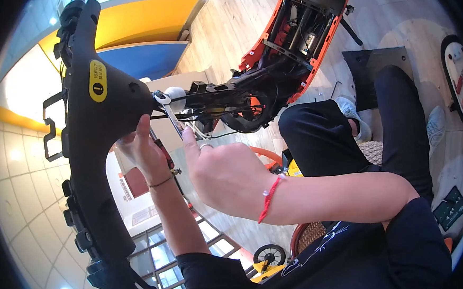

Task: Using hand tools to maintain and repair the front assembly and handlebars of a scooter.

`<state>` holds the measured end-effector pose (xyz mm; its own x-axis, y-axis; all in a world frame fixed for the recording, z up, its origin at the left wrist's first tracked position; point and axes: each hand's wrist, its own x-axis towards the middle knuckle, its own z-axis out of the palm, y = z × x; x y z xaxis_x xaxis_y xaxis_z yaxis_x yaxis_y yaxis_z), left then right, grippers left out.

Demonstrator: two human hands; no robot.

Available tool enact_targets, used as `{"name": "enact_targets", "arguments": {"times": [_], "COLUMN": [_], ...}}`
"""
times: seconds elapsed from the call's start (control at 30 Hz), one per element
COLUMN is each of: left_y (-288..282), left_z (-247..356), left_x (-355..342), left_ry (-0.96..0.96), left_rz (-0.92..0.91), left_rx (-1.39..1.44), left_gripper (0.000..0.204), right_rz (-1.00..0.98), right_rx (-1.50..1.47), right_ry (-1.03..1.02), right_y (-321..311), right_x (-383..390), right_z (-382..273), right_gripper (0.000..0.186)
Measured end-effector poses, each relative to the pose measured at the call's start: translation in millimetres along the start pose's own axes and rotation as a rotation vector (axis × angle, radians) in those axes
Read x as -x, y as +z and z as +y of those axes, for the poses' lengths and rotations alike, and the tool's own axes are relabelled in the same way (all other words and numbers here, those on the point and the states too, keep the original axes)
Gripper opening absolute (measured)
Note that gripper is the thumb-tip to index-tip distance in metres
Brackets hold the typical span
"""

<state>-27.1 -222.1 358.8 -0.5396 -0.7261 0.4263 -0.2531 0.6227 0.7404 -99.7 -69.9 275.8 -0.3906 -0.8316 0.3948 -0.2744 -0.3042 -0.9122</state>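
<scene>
Closest to the lens: right hand (225,171) and bare forearm with a red cord bracelet (270,199), reaching across from the right, back of the hand toward the camera. Index finger against the lower end of a silver spanner (172,113); other fingers turned out of sight, so cannot tell whether closed around it. Spanner aslant, upper end beside a white rounded part (175,94). Left hand (150,157) at the lower edge of a black handlebar unit (90,153), thumb against it, other fingers partly hidden; cannot tell how tightly closed. In the way around the spanner: thin black cables (195,114) and the bulky unit to its left.

Beyond, an orange-and-black scooter frame (289,51), inner parts exposed. On the floor, a black panel (362,73), partly covered by dark-trousered legs (316,139), with a hex key (336,89) near it. Farther right, a red-handled tool (459,83); low down, a small black wheel (270,255).
</scene>
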Motion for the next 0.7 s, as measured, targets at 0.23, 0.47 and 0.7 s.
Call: {"name": "enact_targets", "arguments": {"times": [0.23, 0.47, 0.7], "left_y": [8.0, -0.1, 3.6], "left_z": [9.6, -2.8, 11.9], "left_x": [3.3, 4.4, 2.0], "left_ry": [-0.040, -0.023, -0.030], "left_rz": [-0.012, 0.006, 0.028], "left_rx": [0.109, 0.053, 0.030], "left_gripper": [0.040, 0.039, 0.050], "right_rz": [-0.084, -0.234, -0.141], "right_rx": [-0.051, -0.042, 0.008], "right_ry": [0.058, 0.108, 0.118], "right_y": [-5.5, -15.7, 9.5], "right_x": [-6.8, -30.2, -22.1], "right_z": [-13.3, -34.0, -38.8], "right_gripper": [0.058, 0.062, 0.063]}}
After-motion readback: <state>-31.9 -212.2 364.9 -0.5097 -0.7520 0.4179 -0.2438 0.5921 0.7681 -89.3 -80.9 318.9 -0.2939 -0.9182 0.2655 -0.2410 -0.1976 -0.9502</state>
